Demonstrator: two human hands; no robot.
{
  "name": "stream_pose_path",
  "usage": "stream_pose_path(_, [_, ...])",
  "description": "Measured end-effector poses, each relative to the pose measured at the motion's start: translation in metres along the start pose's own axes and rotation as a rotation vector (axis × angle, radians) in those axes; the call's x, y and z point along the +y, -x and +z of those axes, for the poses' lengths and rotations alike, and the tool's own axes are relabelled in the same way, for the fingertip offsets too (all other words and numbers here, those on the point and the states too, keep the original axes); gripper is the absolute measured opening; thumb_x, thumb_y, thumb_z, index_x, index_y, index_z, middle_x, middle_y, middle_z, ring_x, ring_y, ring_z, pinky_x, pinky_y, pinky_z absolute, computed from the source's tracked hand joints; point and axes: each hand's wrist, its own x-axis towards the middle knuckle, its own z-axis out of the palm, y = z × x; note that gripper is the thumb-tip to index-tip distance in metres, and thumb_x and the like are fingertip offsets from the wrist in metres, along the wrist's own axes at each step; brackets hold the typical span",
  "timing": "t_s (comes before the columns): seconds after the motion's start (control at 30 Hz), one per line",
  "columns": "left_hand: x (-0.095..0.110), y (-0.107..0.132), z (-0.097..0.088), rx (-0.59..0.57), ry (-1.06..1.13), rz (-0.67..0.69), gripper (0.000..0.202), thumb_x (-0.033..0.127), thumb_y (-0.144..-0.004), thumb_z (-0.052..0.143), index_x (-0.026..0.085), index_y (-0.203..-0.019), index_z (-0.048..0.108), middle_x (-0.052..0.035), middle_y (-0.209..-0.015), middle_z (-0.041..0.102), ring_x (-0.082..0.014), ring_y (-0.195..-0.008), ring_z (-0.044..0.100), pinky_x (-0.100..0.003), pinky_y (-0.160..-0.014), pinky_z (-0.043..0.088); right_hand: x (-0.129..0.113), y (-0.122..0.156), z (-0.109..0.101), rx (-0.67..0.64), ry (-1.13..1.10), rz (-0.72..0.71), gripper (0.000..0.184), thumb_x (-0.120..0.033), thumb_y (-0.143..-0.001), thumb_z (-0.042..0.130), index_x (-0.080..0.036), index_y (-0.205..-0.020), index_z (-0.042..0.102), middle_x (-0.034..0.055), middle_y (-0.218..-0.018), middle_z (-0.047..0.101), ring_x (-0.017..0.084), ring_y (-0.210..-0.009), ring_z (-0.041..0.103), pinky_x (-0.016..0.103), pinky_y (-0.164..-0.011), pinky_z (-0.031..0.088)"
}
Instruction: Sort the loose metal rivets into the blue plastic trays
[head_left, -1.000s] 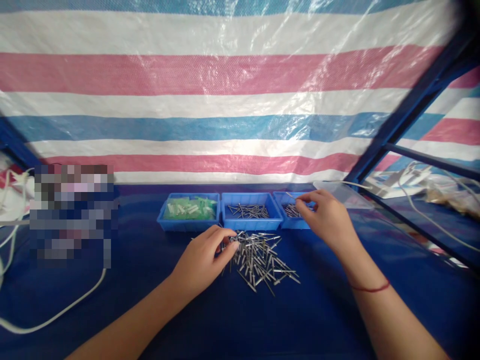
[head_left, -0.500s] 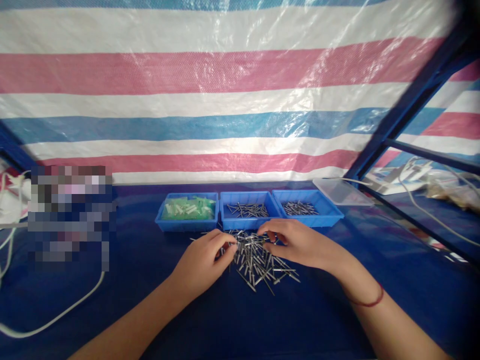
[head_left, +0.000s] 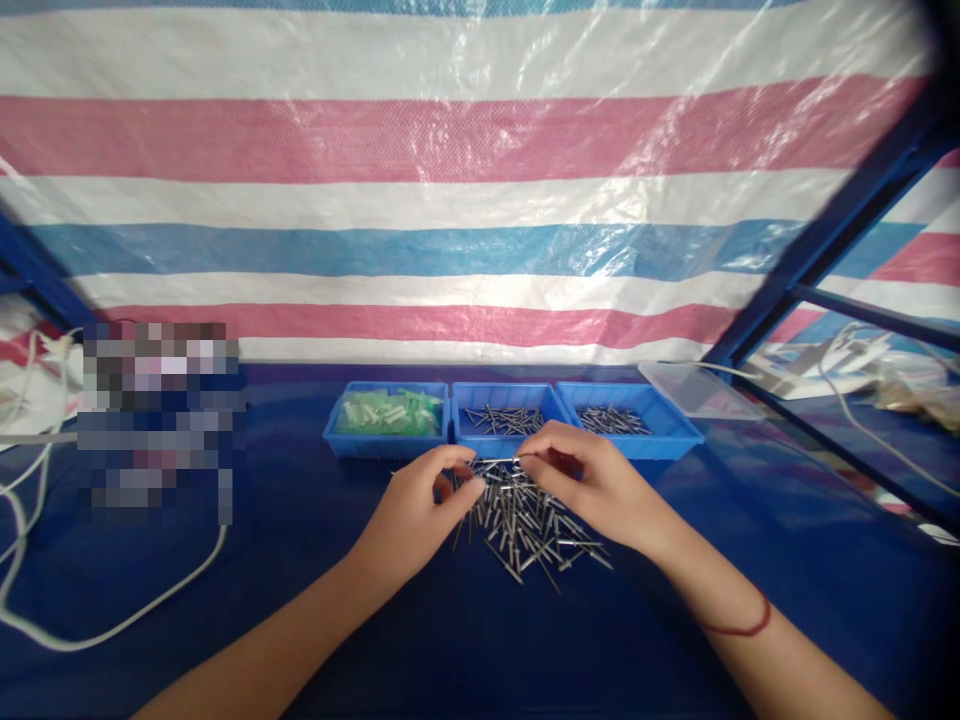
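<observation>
A loose pile of metal blind rivets (head_left: 517, 525) lies on the dark blue table between my hands. My right hand (head_left: 592, 480) pinches one rivet (head_left: 496, 460) between thumb and forefinger, its thin shank pointing left above the pile. Across from it, my left hand (head_left: 424, 500) is curved at the pile's left side, with a gap between thumb and forefinger. Its fingertips are close to the free end of the held rivet; whether they touch it is unclear. The other fingers of both hands are partly hidden.
Behind the pile stand three blue trays in a row: a left tray (head_left: 386, 449) with green and white pieces, a middle tray (head_left: 469, 445) and a right tray (head_left: 675, 437) with metal pins. A clear plastic lid (head_left: 701, 392) lies behind. A white cable (head_left: 150, 620) curves at left.
My right hand has closed its thumb and forefinger on a rivet and moved slightly left relative to the pile. The whole view has shifted a little.
</observation>
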Motion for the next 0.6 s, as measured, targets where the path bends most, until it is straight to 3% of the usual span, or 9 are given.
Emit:
stream_pose_path(0.23, [0.007, 0.001, -0.002, 0.007, 0.139, -0.002, 0.016, 0.032, -0.086, 0.058, 0.019, -0.092, 0.066, 0.0005, -0.078, 0.066, -0.0114, -0.062, 0.056, -0.021, -0.057, 0.041, -0.004, 0.001, 0.008, -0.057, -0.177, 0.015, 0.021, -0.034, -0.089, 0.052, -0.018, -0.085, 0.066, 0.0029, -0.076, 0.060, 0.013, -0.067, 0.053, 0.028, -0.059, 0.041])
stream_pose_path(0.6, [0.005, 0.003, 0.000, 0.041, 0.184, 0.047, 0.016, 0.033, -0.088, 0.056, 0.018, -0.087, 0.064, 0.0025, -0.068, 0.056, -0.0108, -0.060, 0.050, -0.021, -0.057, 0.038, -0.008, 0.001, 0.012, -0.117, -0.280, 0.050, 0.026, -0.037, -0.090, 0.051, -0.017, -0.080, 0.064, 0.0020, -0.075, 0.055, 0.012, -0.067, 0.049, 0.028, -0.061, 0.040])
